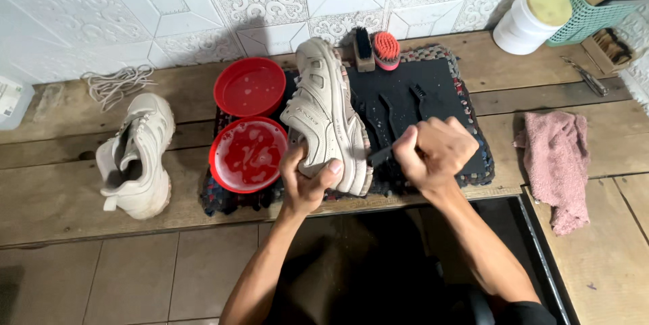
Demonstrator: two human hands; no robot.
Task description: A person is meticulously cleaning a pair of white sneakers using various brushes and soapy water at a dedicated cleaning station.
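At the far left of the wooden table (61, 196) a white sneaker (135, 156) lies on its side, with a loose bundle of laces (118, 83) behind it near the tiled wall. Next come two red bowls, the farther bowl (250, 87) and the nearer bowl (248, 154), both wet and flecked with foam, and both touching the edge of a dark mat (433, 88). Just right of the bowls, the left hand (307, 179) grips the heel end of a beige sneaker (328, 115), fingers (292, 163) wrapped around one side and thumb across the other. The shoe stands tilted on its side over the mat, its long axis running away from the person, toe toward the wall. The right hand (436, 152) sits just beside the shoe's sole side, clenched around a small dark brush (380, 156) whose tip points left at the sole edge near the heel; this hand is the nearer one to that edge. Behind the mat stand a black-bristled brush (364, 49) and an orange scrubber (387, 50). Farther right lie a pink towel (558, 163), a white tub (531, 20) and a green basket (588, 10).
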